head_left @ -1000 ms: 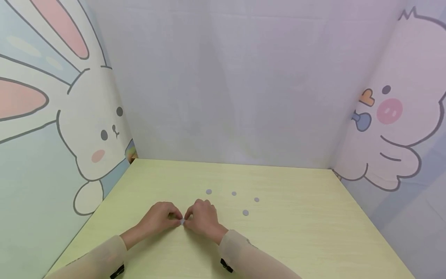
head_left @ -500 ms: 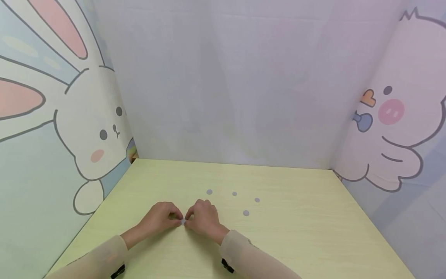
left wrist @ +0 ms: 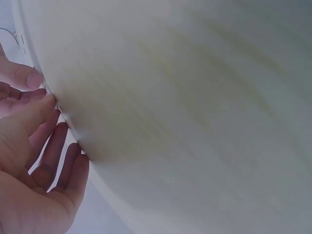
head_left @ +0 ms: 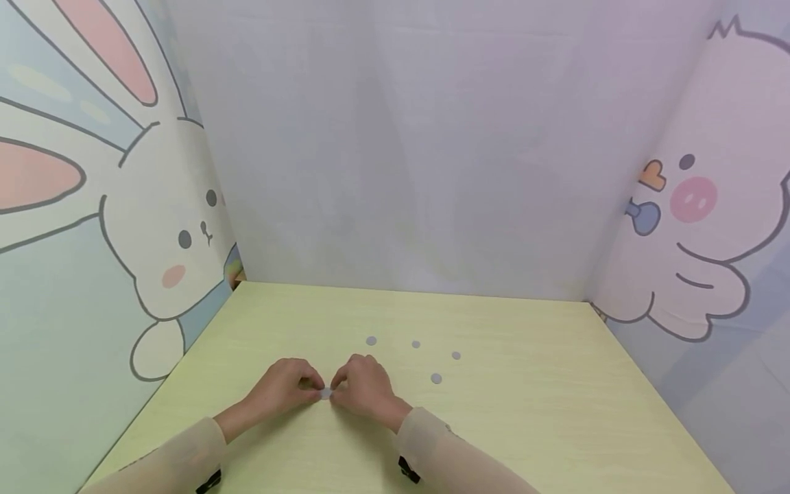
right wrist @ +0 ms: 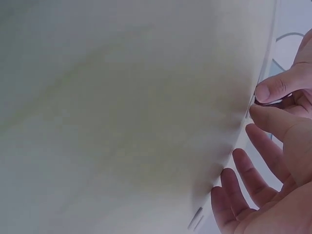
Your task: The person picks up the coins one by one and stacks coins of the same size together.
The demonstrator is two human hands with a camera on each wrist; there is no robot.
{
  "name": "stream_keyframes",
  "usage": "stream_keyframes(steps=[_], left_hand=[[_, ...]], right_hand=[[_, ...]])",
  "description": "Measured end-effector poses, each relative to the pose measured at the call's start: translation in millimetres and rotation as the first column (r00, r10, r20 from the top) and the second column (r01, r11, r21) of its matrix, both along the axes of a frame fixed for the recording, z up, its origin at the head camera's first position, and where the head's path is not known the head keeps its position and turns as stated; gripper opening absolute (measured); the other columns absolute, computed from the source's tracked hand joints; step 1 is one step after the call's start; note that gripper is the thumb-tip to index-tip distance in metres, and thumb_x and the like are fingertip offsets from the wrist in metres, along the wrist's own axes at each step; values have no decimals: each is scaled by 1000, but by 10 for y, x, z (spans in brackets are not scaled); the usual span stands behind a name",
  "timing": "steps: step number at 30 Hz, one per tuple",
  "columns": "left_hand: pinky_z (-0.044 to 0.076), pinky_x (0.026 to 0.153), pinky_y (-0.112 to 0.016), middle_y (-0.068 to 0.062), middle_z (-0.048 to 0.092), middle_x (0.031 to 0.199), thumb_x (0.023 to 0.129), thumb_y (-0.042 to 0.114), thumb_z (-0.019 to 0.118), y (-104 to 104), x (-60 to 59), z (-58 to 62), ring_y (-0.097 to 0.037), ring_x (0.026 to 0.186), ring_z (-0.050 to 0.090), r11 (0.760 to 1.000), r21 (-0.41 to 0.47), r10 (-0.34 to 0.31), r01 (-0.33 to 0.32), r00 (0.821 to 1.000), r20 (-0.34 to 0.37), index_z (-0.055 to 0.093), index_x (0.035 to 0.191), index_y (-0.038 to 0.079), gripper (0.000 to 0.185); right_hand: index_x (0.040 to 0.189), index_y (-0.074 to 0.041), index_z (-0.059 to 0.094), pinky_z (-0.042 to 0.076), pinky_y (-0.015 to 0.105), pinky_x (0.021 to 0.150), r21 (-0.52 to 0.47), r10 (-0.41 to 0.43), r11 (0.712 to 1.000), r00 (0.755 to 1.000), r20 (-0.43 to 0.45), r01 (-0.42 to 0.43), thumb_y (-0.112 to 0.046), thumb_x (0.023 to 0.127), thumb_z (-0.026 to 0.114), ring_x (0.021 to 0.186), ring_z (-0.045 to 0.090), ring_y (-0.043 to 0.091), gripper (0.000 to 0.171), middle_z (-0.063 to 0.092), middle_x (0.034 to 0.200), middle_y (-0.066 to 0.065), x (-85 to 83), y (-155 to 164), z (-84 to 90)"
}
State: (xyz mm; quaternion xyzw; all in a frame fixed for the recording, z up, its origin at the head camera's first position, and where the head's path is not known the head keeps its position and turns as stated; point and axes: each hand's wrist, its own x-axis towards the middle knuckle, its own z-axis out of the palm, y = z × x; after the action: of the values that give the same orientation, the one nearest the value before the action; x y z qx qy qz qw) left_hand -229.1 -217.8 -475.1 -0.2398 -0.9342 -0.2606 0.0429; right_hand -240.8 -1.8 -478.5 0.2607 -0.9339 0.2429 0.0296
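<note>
A small grey disc (head_left: 325, 393) is pinched between both hands, low over the table (head_left: 543, 412), near its front edge & left of centre. The L hand (head_left: 285, 385) has thumb & forefinger curled onto the disc's left side; the R hand (head_left: 364, 385) grips it likewise from the right, fingertips nearly touching. Both wrists rest on or just above the tabletop, sleeves (head_left: 432, 460) in pale beige.

Four more grey discs are seen lying flat beyond the R hand: one (head_left: 371, 340) just behind the knuckles, a smaller one (head_left: 416, 344) to its right, another (head_left: 456, 355) further right, and one (head_left: 436, 378) nearest the hand's right side. All are apart from each other.

In the wrist views only curled fingers (left wrist: 46, 151) & blurred tabletop are shown; the disc can't be made out there. Cartoon panels (head_left: 154, 226) stand round the table.
</note>
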Motion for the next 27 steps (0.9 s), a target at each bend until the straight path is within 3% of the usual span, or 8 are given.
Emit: stream_keyframes(steps=[7,13,22,27], left_hand=[[57,83,-34,18,74,88,87,28,90,-9,-4,-25,-8,88,69,1000,3,15,-15,1000,2,84,89,24,8],[56,83,-34,18,74,87,87,30,90,-23,-5,-28,-6,87,68,1000,-4,16,-16,1000,-6,83,88,25,9],[55,83,-33,18,74,88,87,29,90,-12,12,-25,-6,87,67,1000,1,29,-29,1000,12,83,89,25,8],[56,85,-34,19,74,88,87,30,90,-8,23,-17,-6,88,68,1000,1,30,-30,1000,0,83,89,27,8]], right_hand=[[93,-21,87,51,26,78,-71,6,997,998,70,-1,-22,86,87,91,61,10,8,68,94,-8,-73,127,89],[99,-20,87,54,27,79,-79,-29,996,998,49,32,-24,87,88,94,64,11,13,73,96,-9,-208,255,138],[111,-13,84,53,33,78,-139,-44,989,998,49,51,-21,92,83,95,63,20,21,72,107,3,-393,485,206],[115,-12,82,55,41,84,-180,-85,979,994,74,98,-20,93,80,102,65,25,24,72,112,7,-513,613,232]])
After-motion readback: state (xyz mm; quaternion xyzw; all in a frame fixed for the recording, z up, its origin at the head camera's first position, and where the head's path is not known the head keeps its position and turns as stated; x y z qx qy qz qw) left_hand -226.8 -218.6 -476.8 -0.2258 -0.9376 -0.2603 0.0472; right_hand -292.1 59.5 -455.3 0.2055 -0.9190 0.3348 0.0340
